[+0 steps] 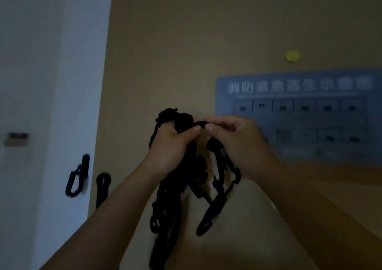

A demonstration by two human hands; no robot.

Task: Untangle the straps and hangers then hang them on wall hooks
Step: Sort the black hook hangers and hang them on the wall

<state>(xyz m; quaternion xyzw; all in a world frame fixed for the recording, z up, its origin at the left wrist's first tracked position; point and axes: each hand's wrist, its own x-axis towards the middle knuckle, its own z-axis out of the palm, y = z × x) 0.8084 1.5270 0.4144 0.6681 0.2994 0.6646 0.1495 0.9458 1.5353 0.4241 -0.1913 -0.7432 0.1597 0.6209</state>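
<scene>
Presently held: one black tangle of straps and hangers (177, 187), just left of the blue sign (299, 112) and level with its lower half, in front of the tan panel (186, 52). Long axis: vertical, the mass hanging down from both hands. Grip, left hand (171, 145): fingers curled round the upper bunch. Grip, right hand (241, 143): thumb and forefinger pinching one short strand (201, 123) that bridges the two thumbs, lying roughly horizontal; this hand is the nearer to the sign. Judged step: teasing that strand free, with the likely pull rightward, toward the sign. Also listed: one black clip-like piece (77, 176) and one black loop (102, 184), both far left of the sign (whether on hooks, too blurred to say); one yellow tab (293, 56) just above the sign.
</scene>
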